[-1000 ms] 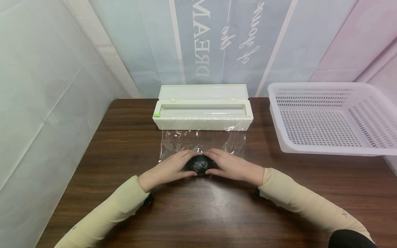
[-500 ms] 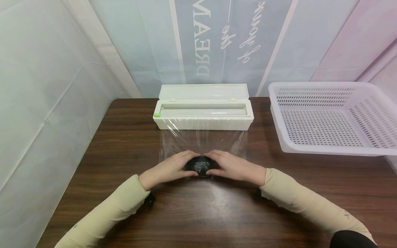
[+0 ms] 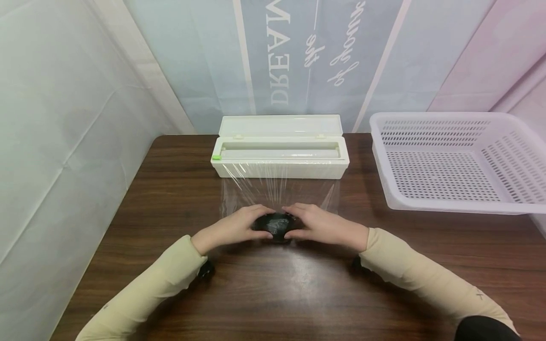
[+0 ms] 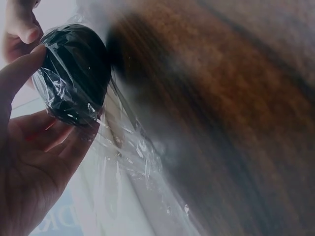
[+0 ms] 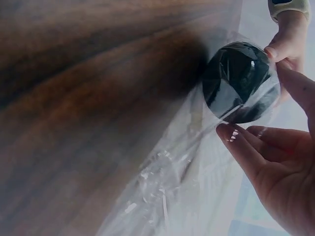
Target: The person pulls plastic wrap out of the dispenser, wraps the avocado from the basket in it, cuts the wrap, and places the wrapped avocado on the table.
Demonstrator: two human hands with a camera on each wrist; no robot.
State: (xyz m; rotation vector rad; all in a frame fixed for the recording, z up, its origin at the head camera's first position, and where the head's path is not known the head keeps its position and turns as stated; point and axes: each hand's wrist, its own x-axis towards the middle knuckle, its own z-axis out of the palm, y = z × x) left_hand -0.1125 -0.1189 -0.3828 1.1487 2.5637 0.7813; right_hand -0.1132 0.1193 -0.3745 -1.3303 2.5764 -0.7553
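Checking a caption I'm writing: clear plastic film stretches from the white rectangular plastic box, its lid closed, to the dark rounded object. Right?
The lid is open, not closed; the head view shows it folded back. The rest holds: clear plastic film stretches from the white rectangular plastic box to the dark rounded object.

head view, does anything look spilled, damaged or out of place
No spill or damage stands out. The only slightly odd thing is the clear plastic film, drawn into creases between the open, long white box and the dark, rounded, film-wrapped object, so it does not lie smooth.
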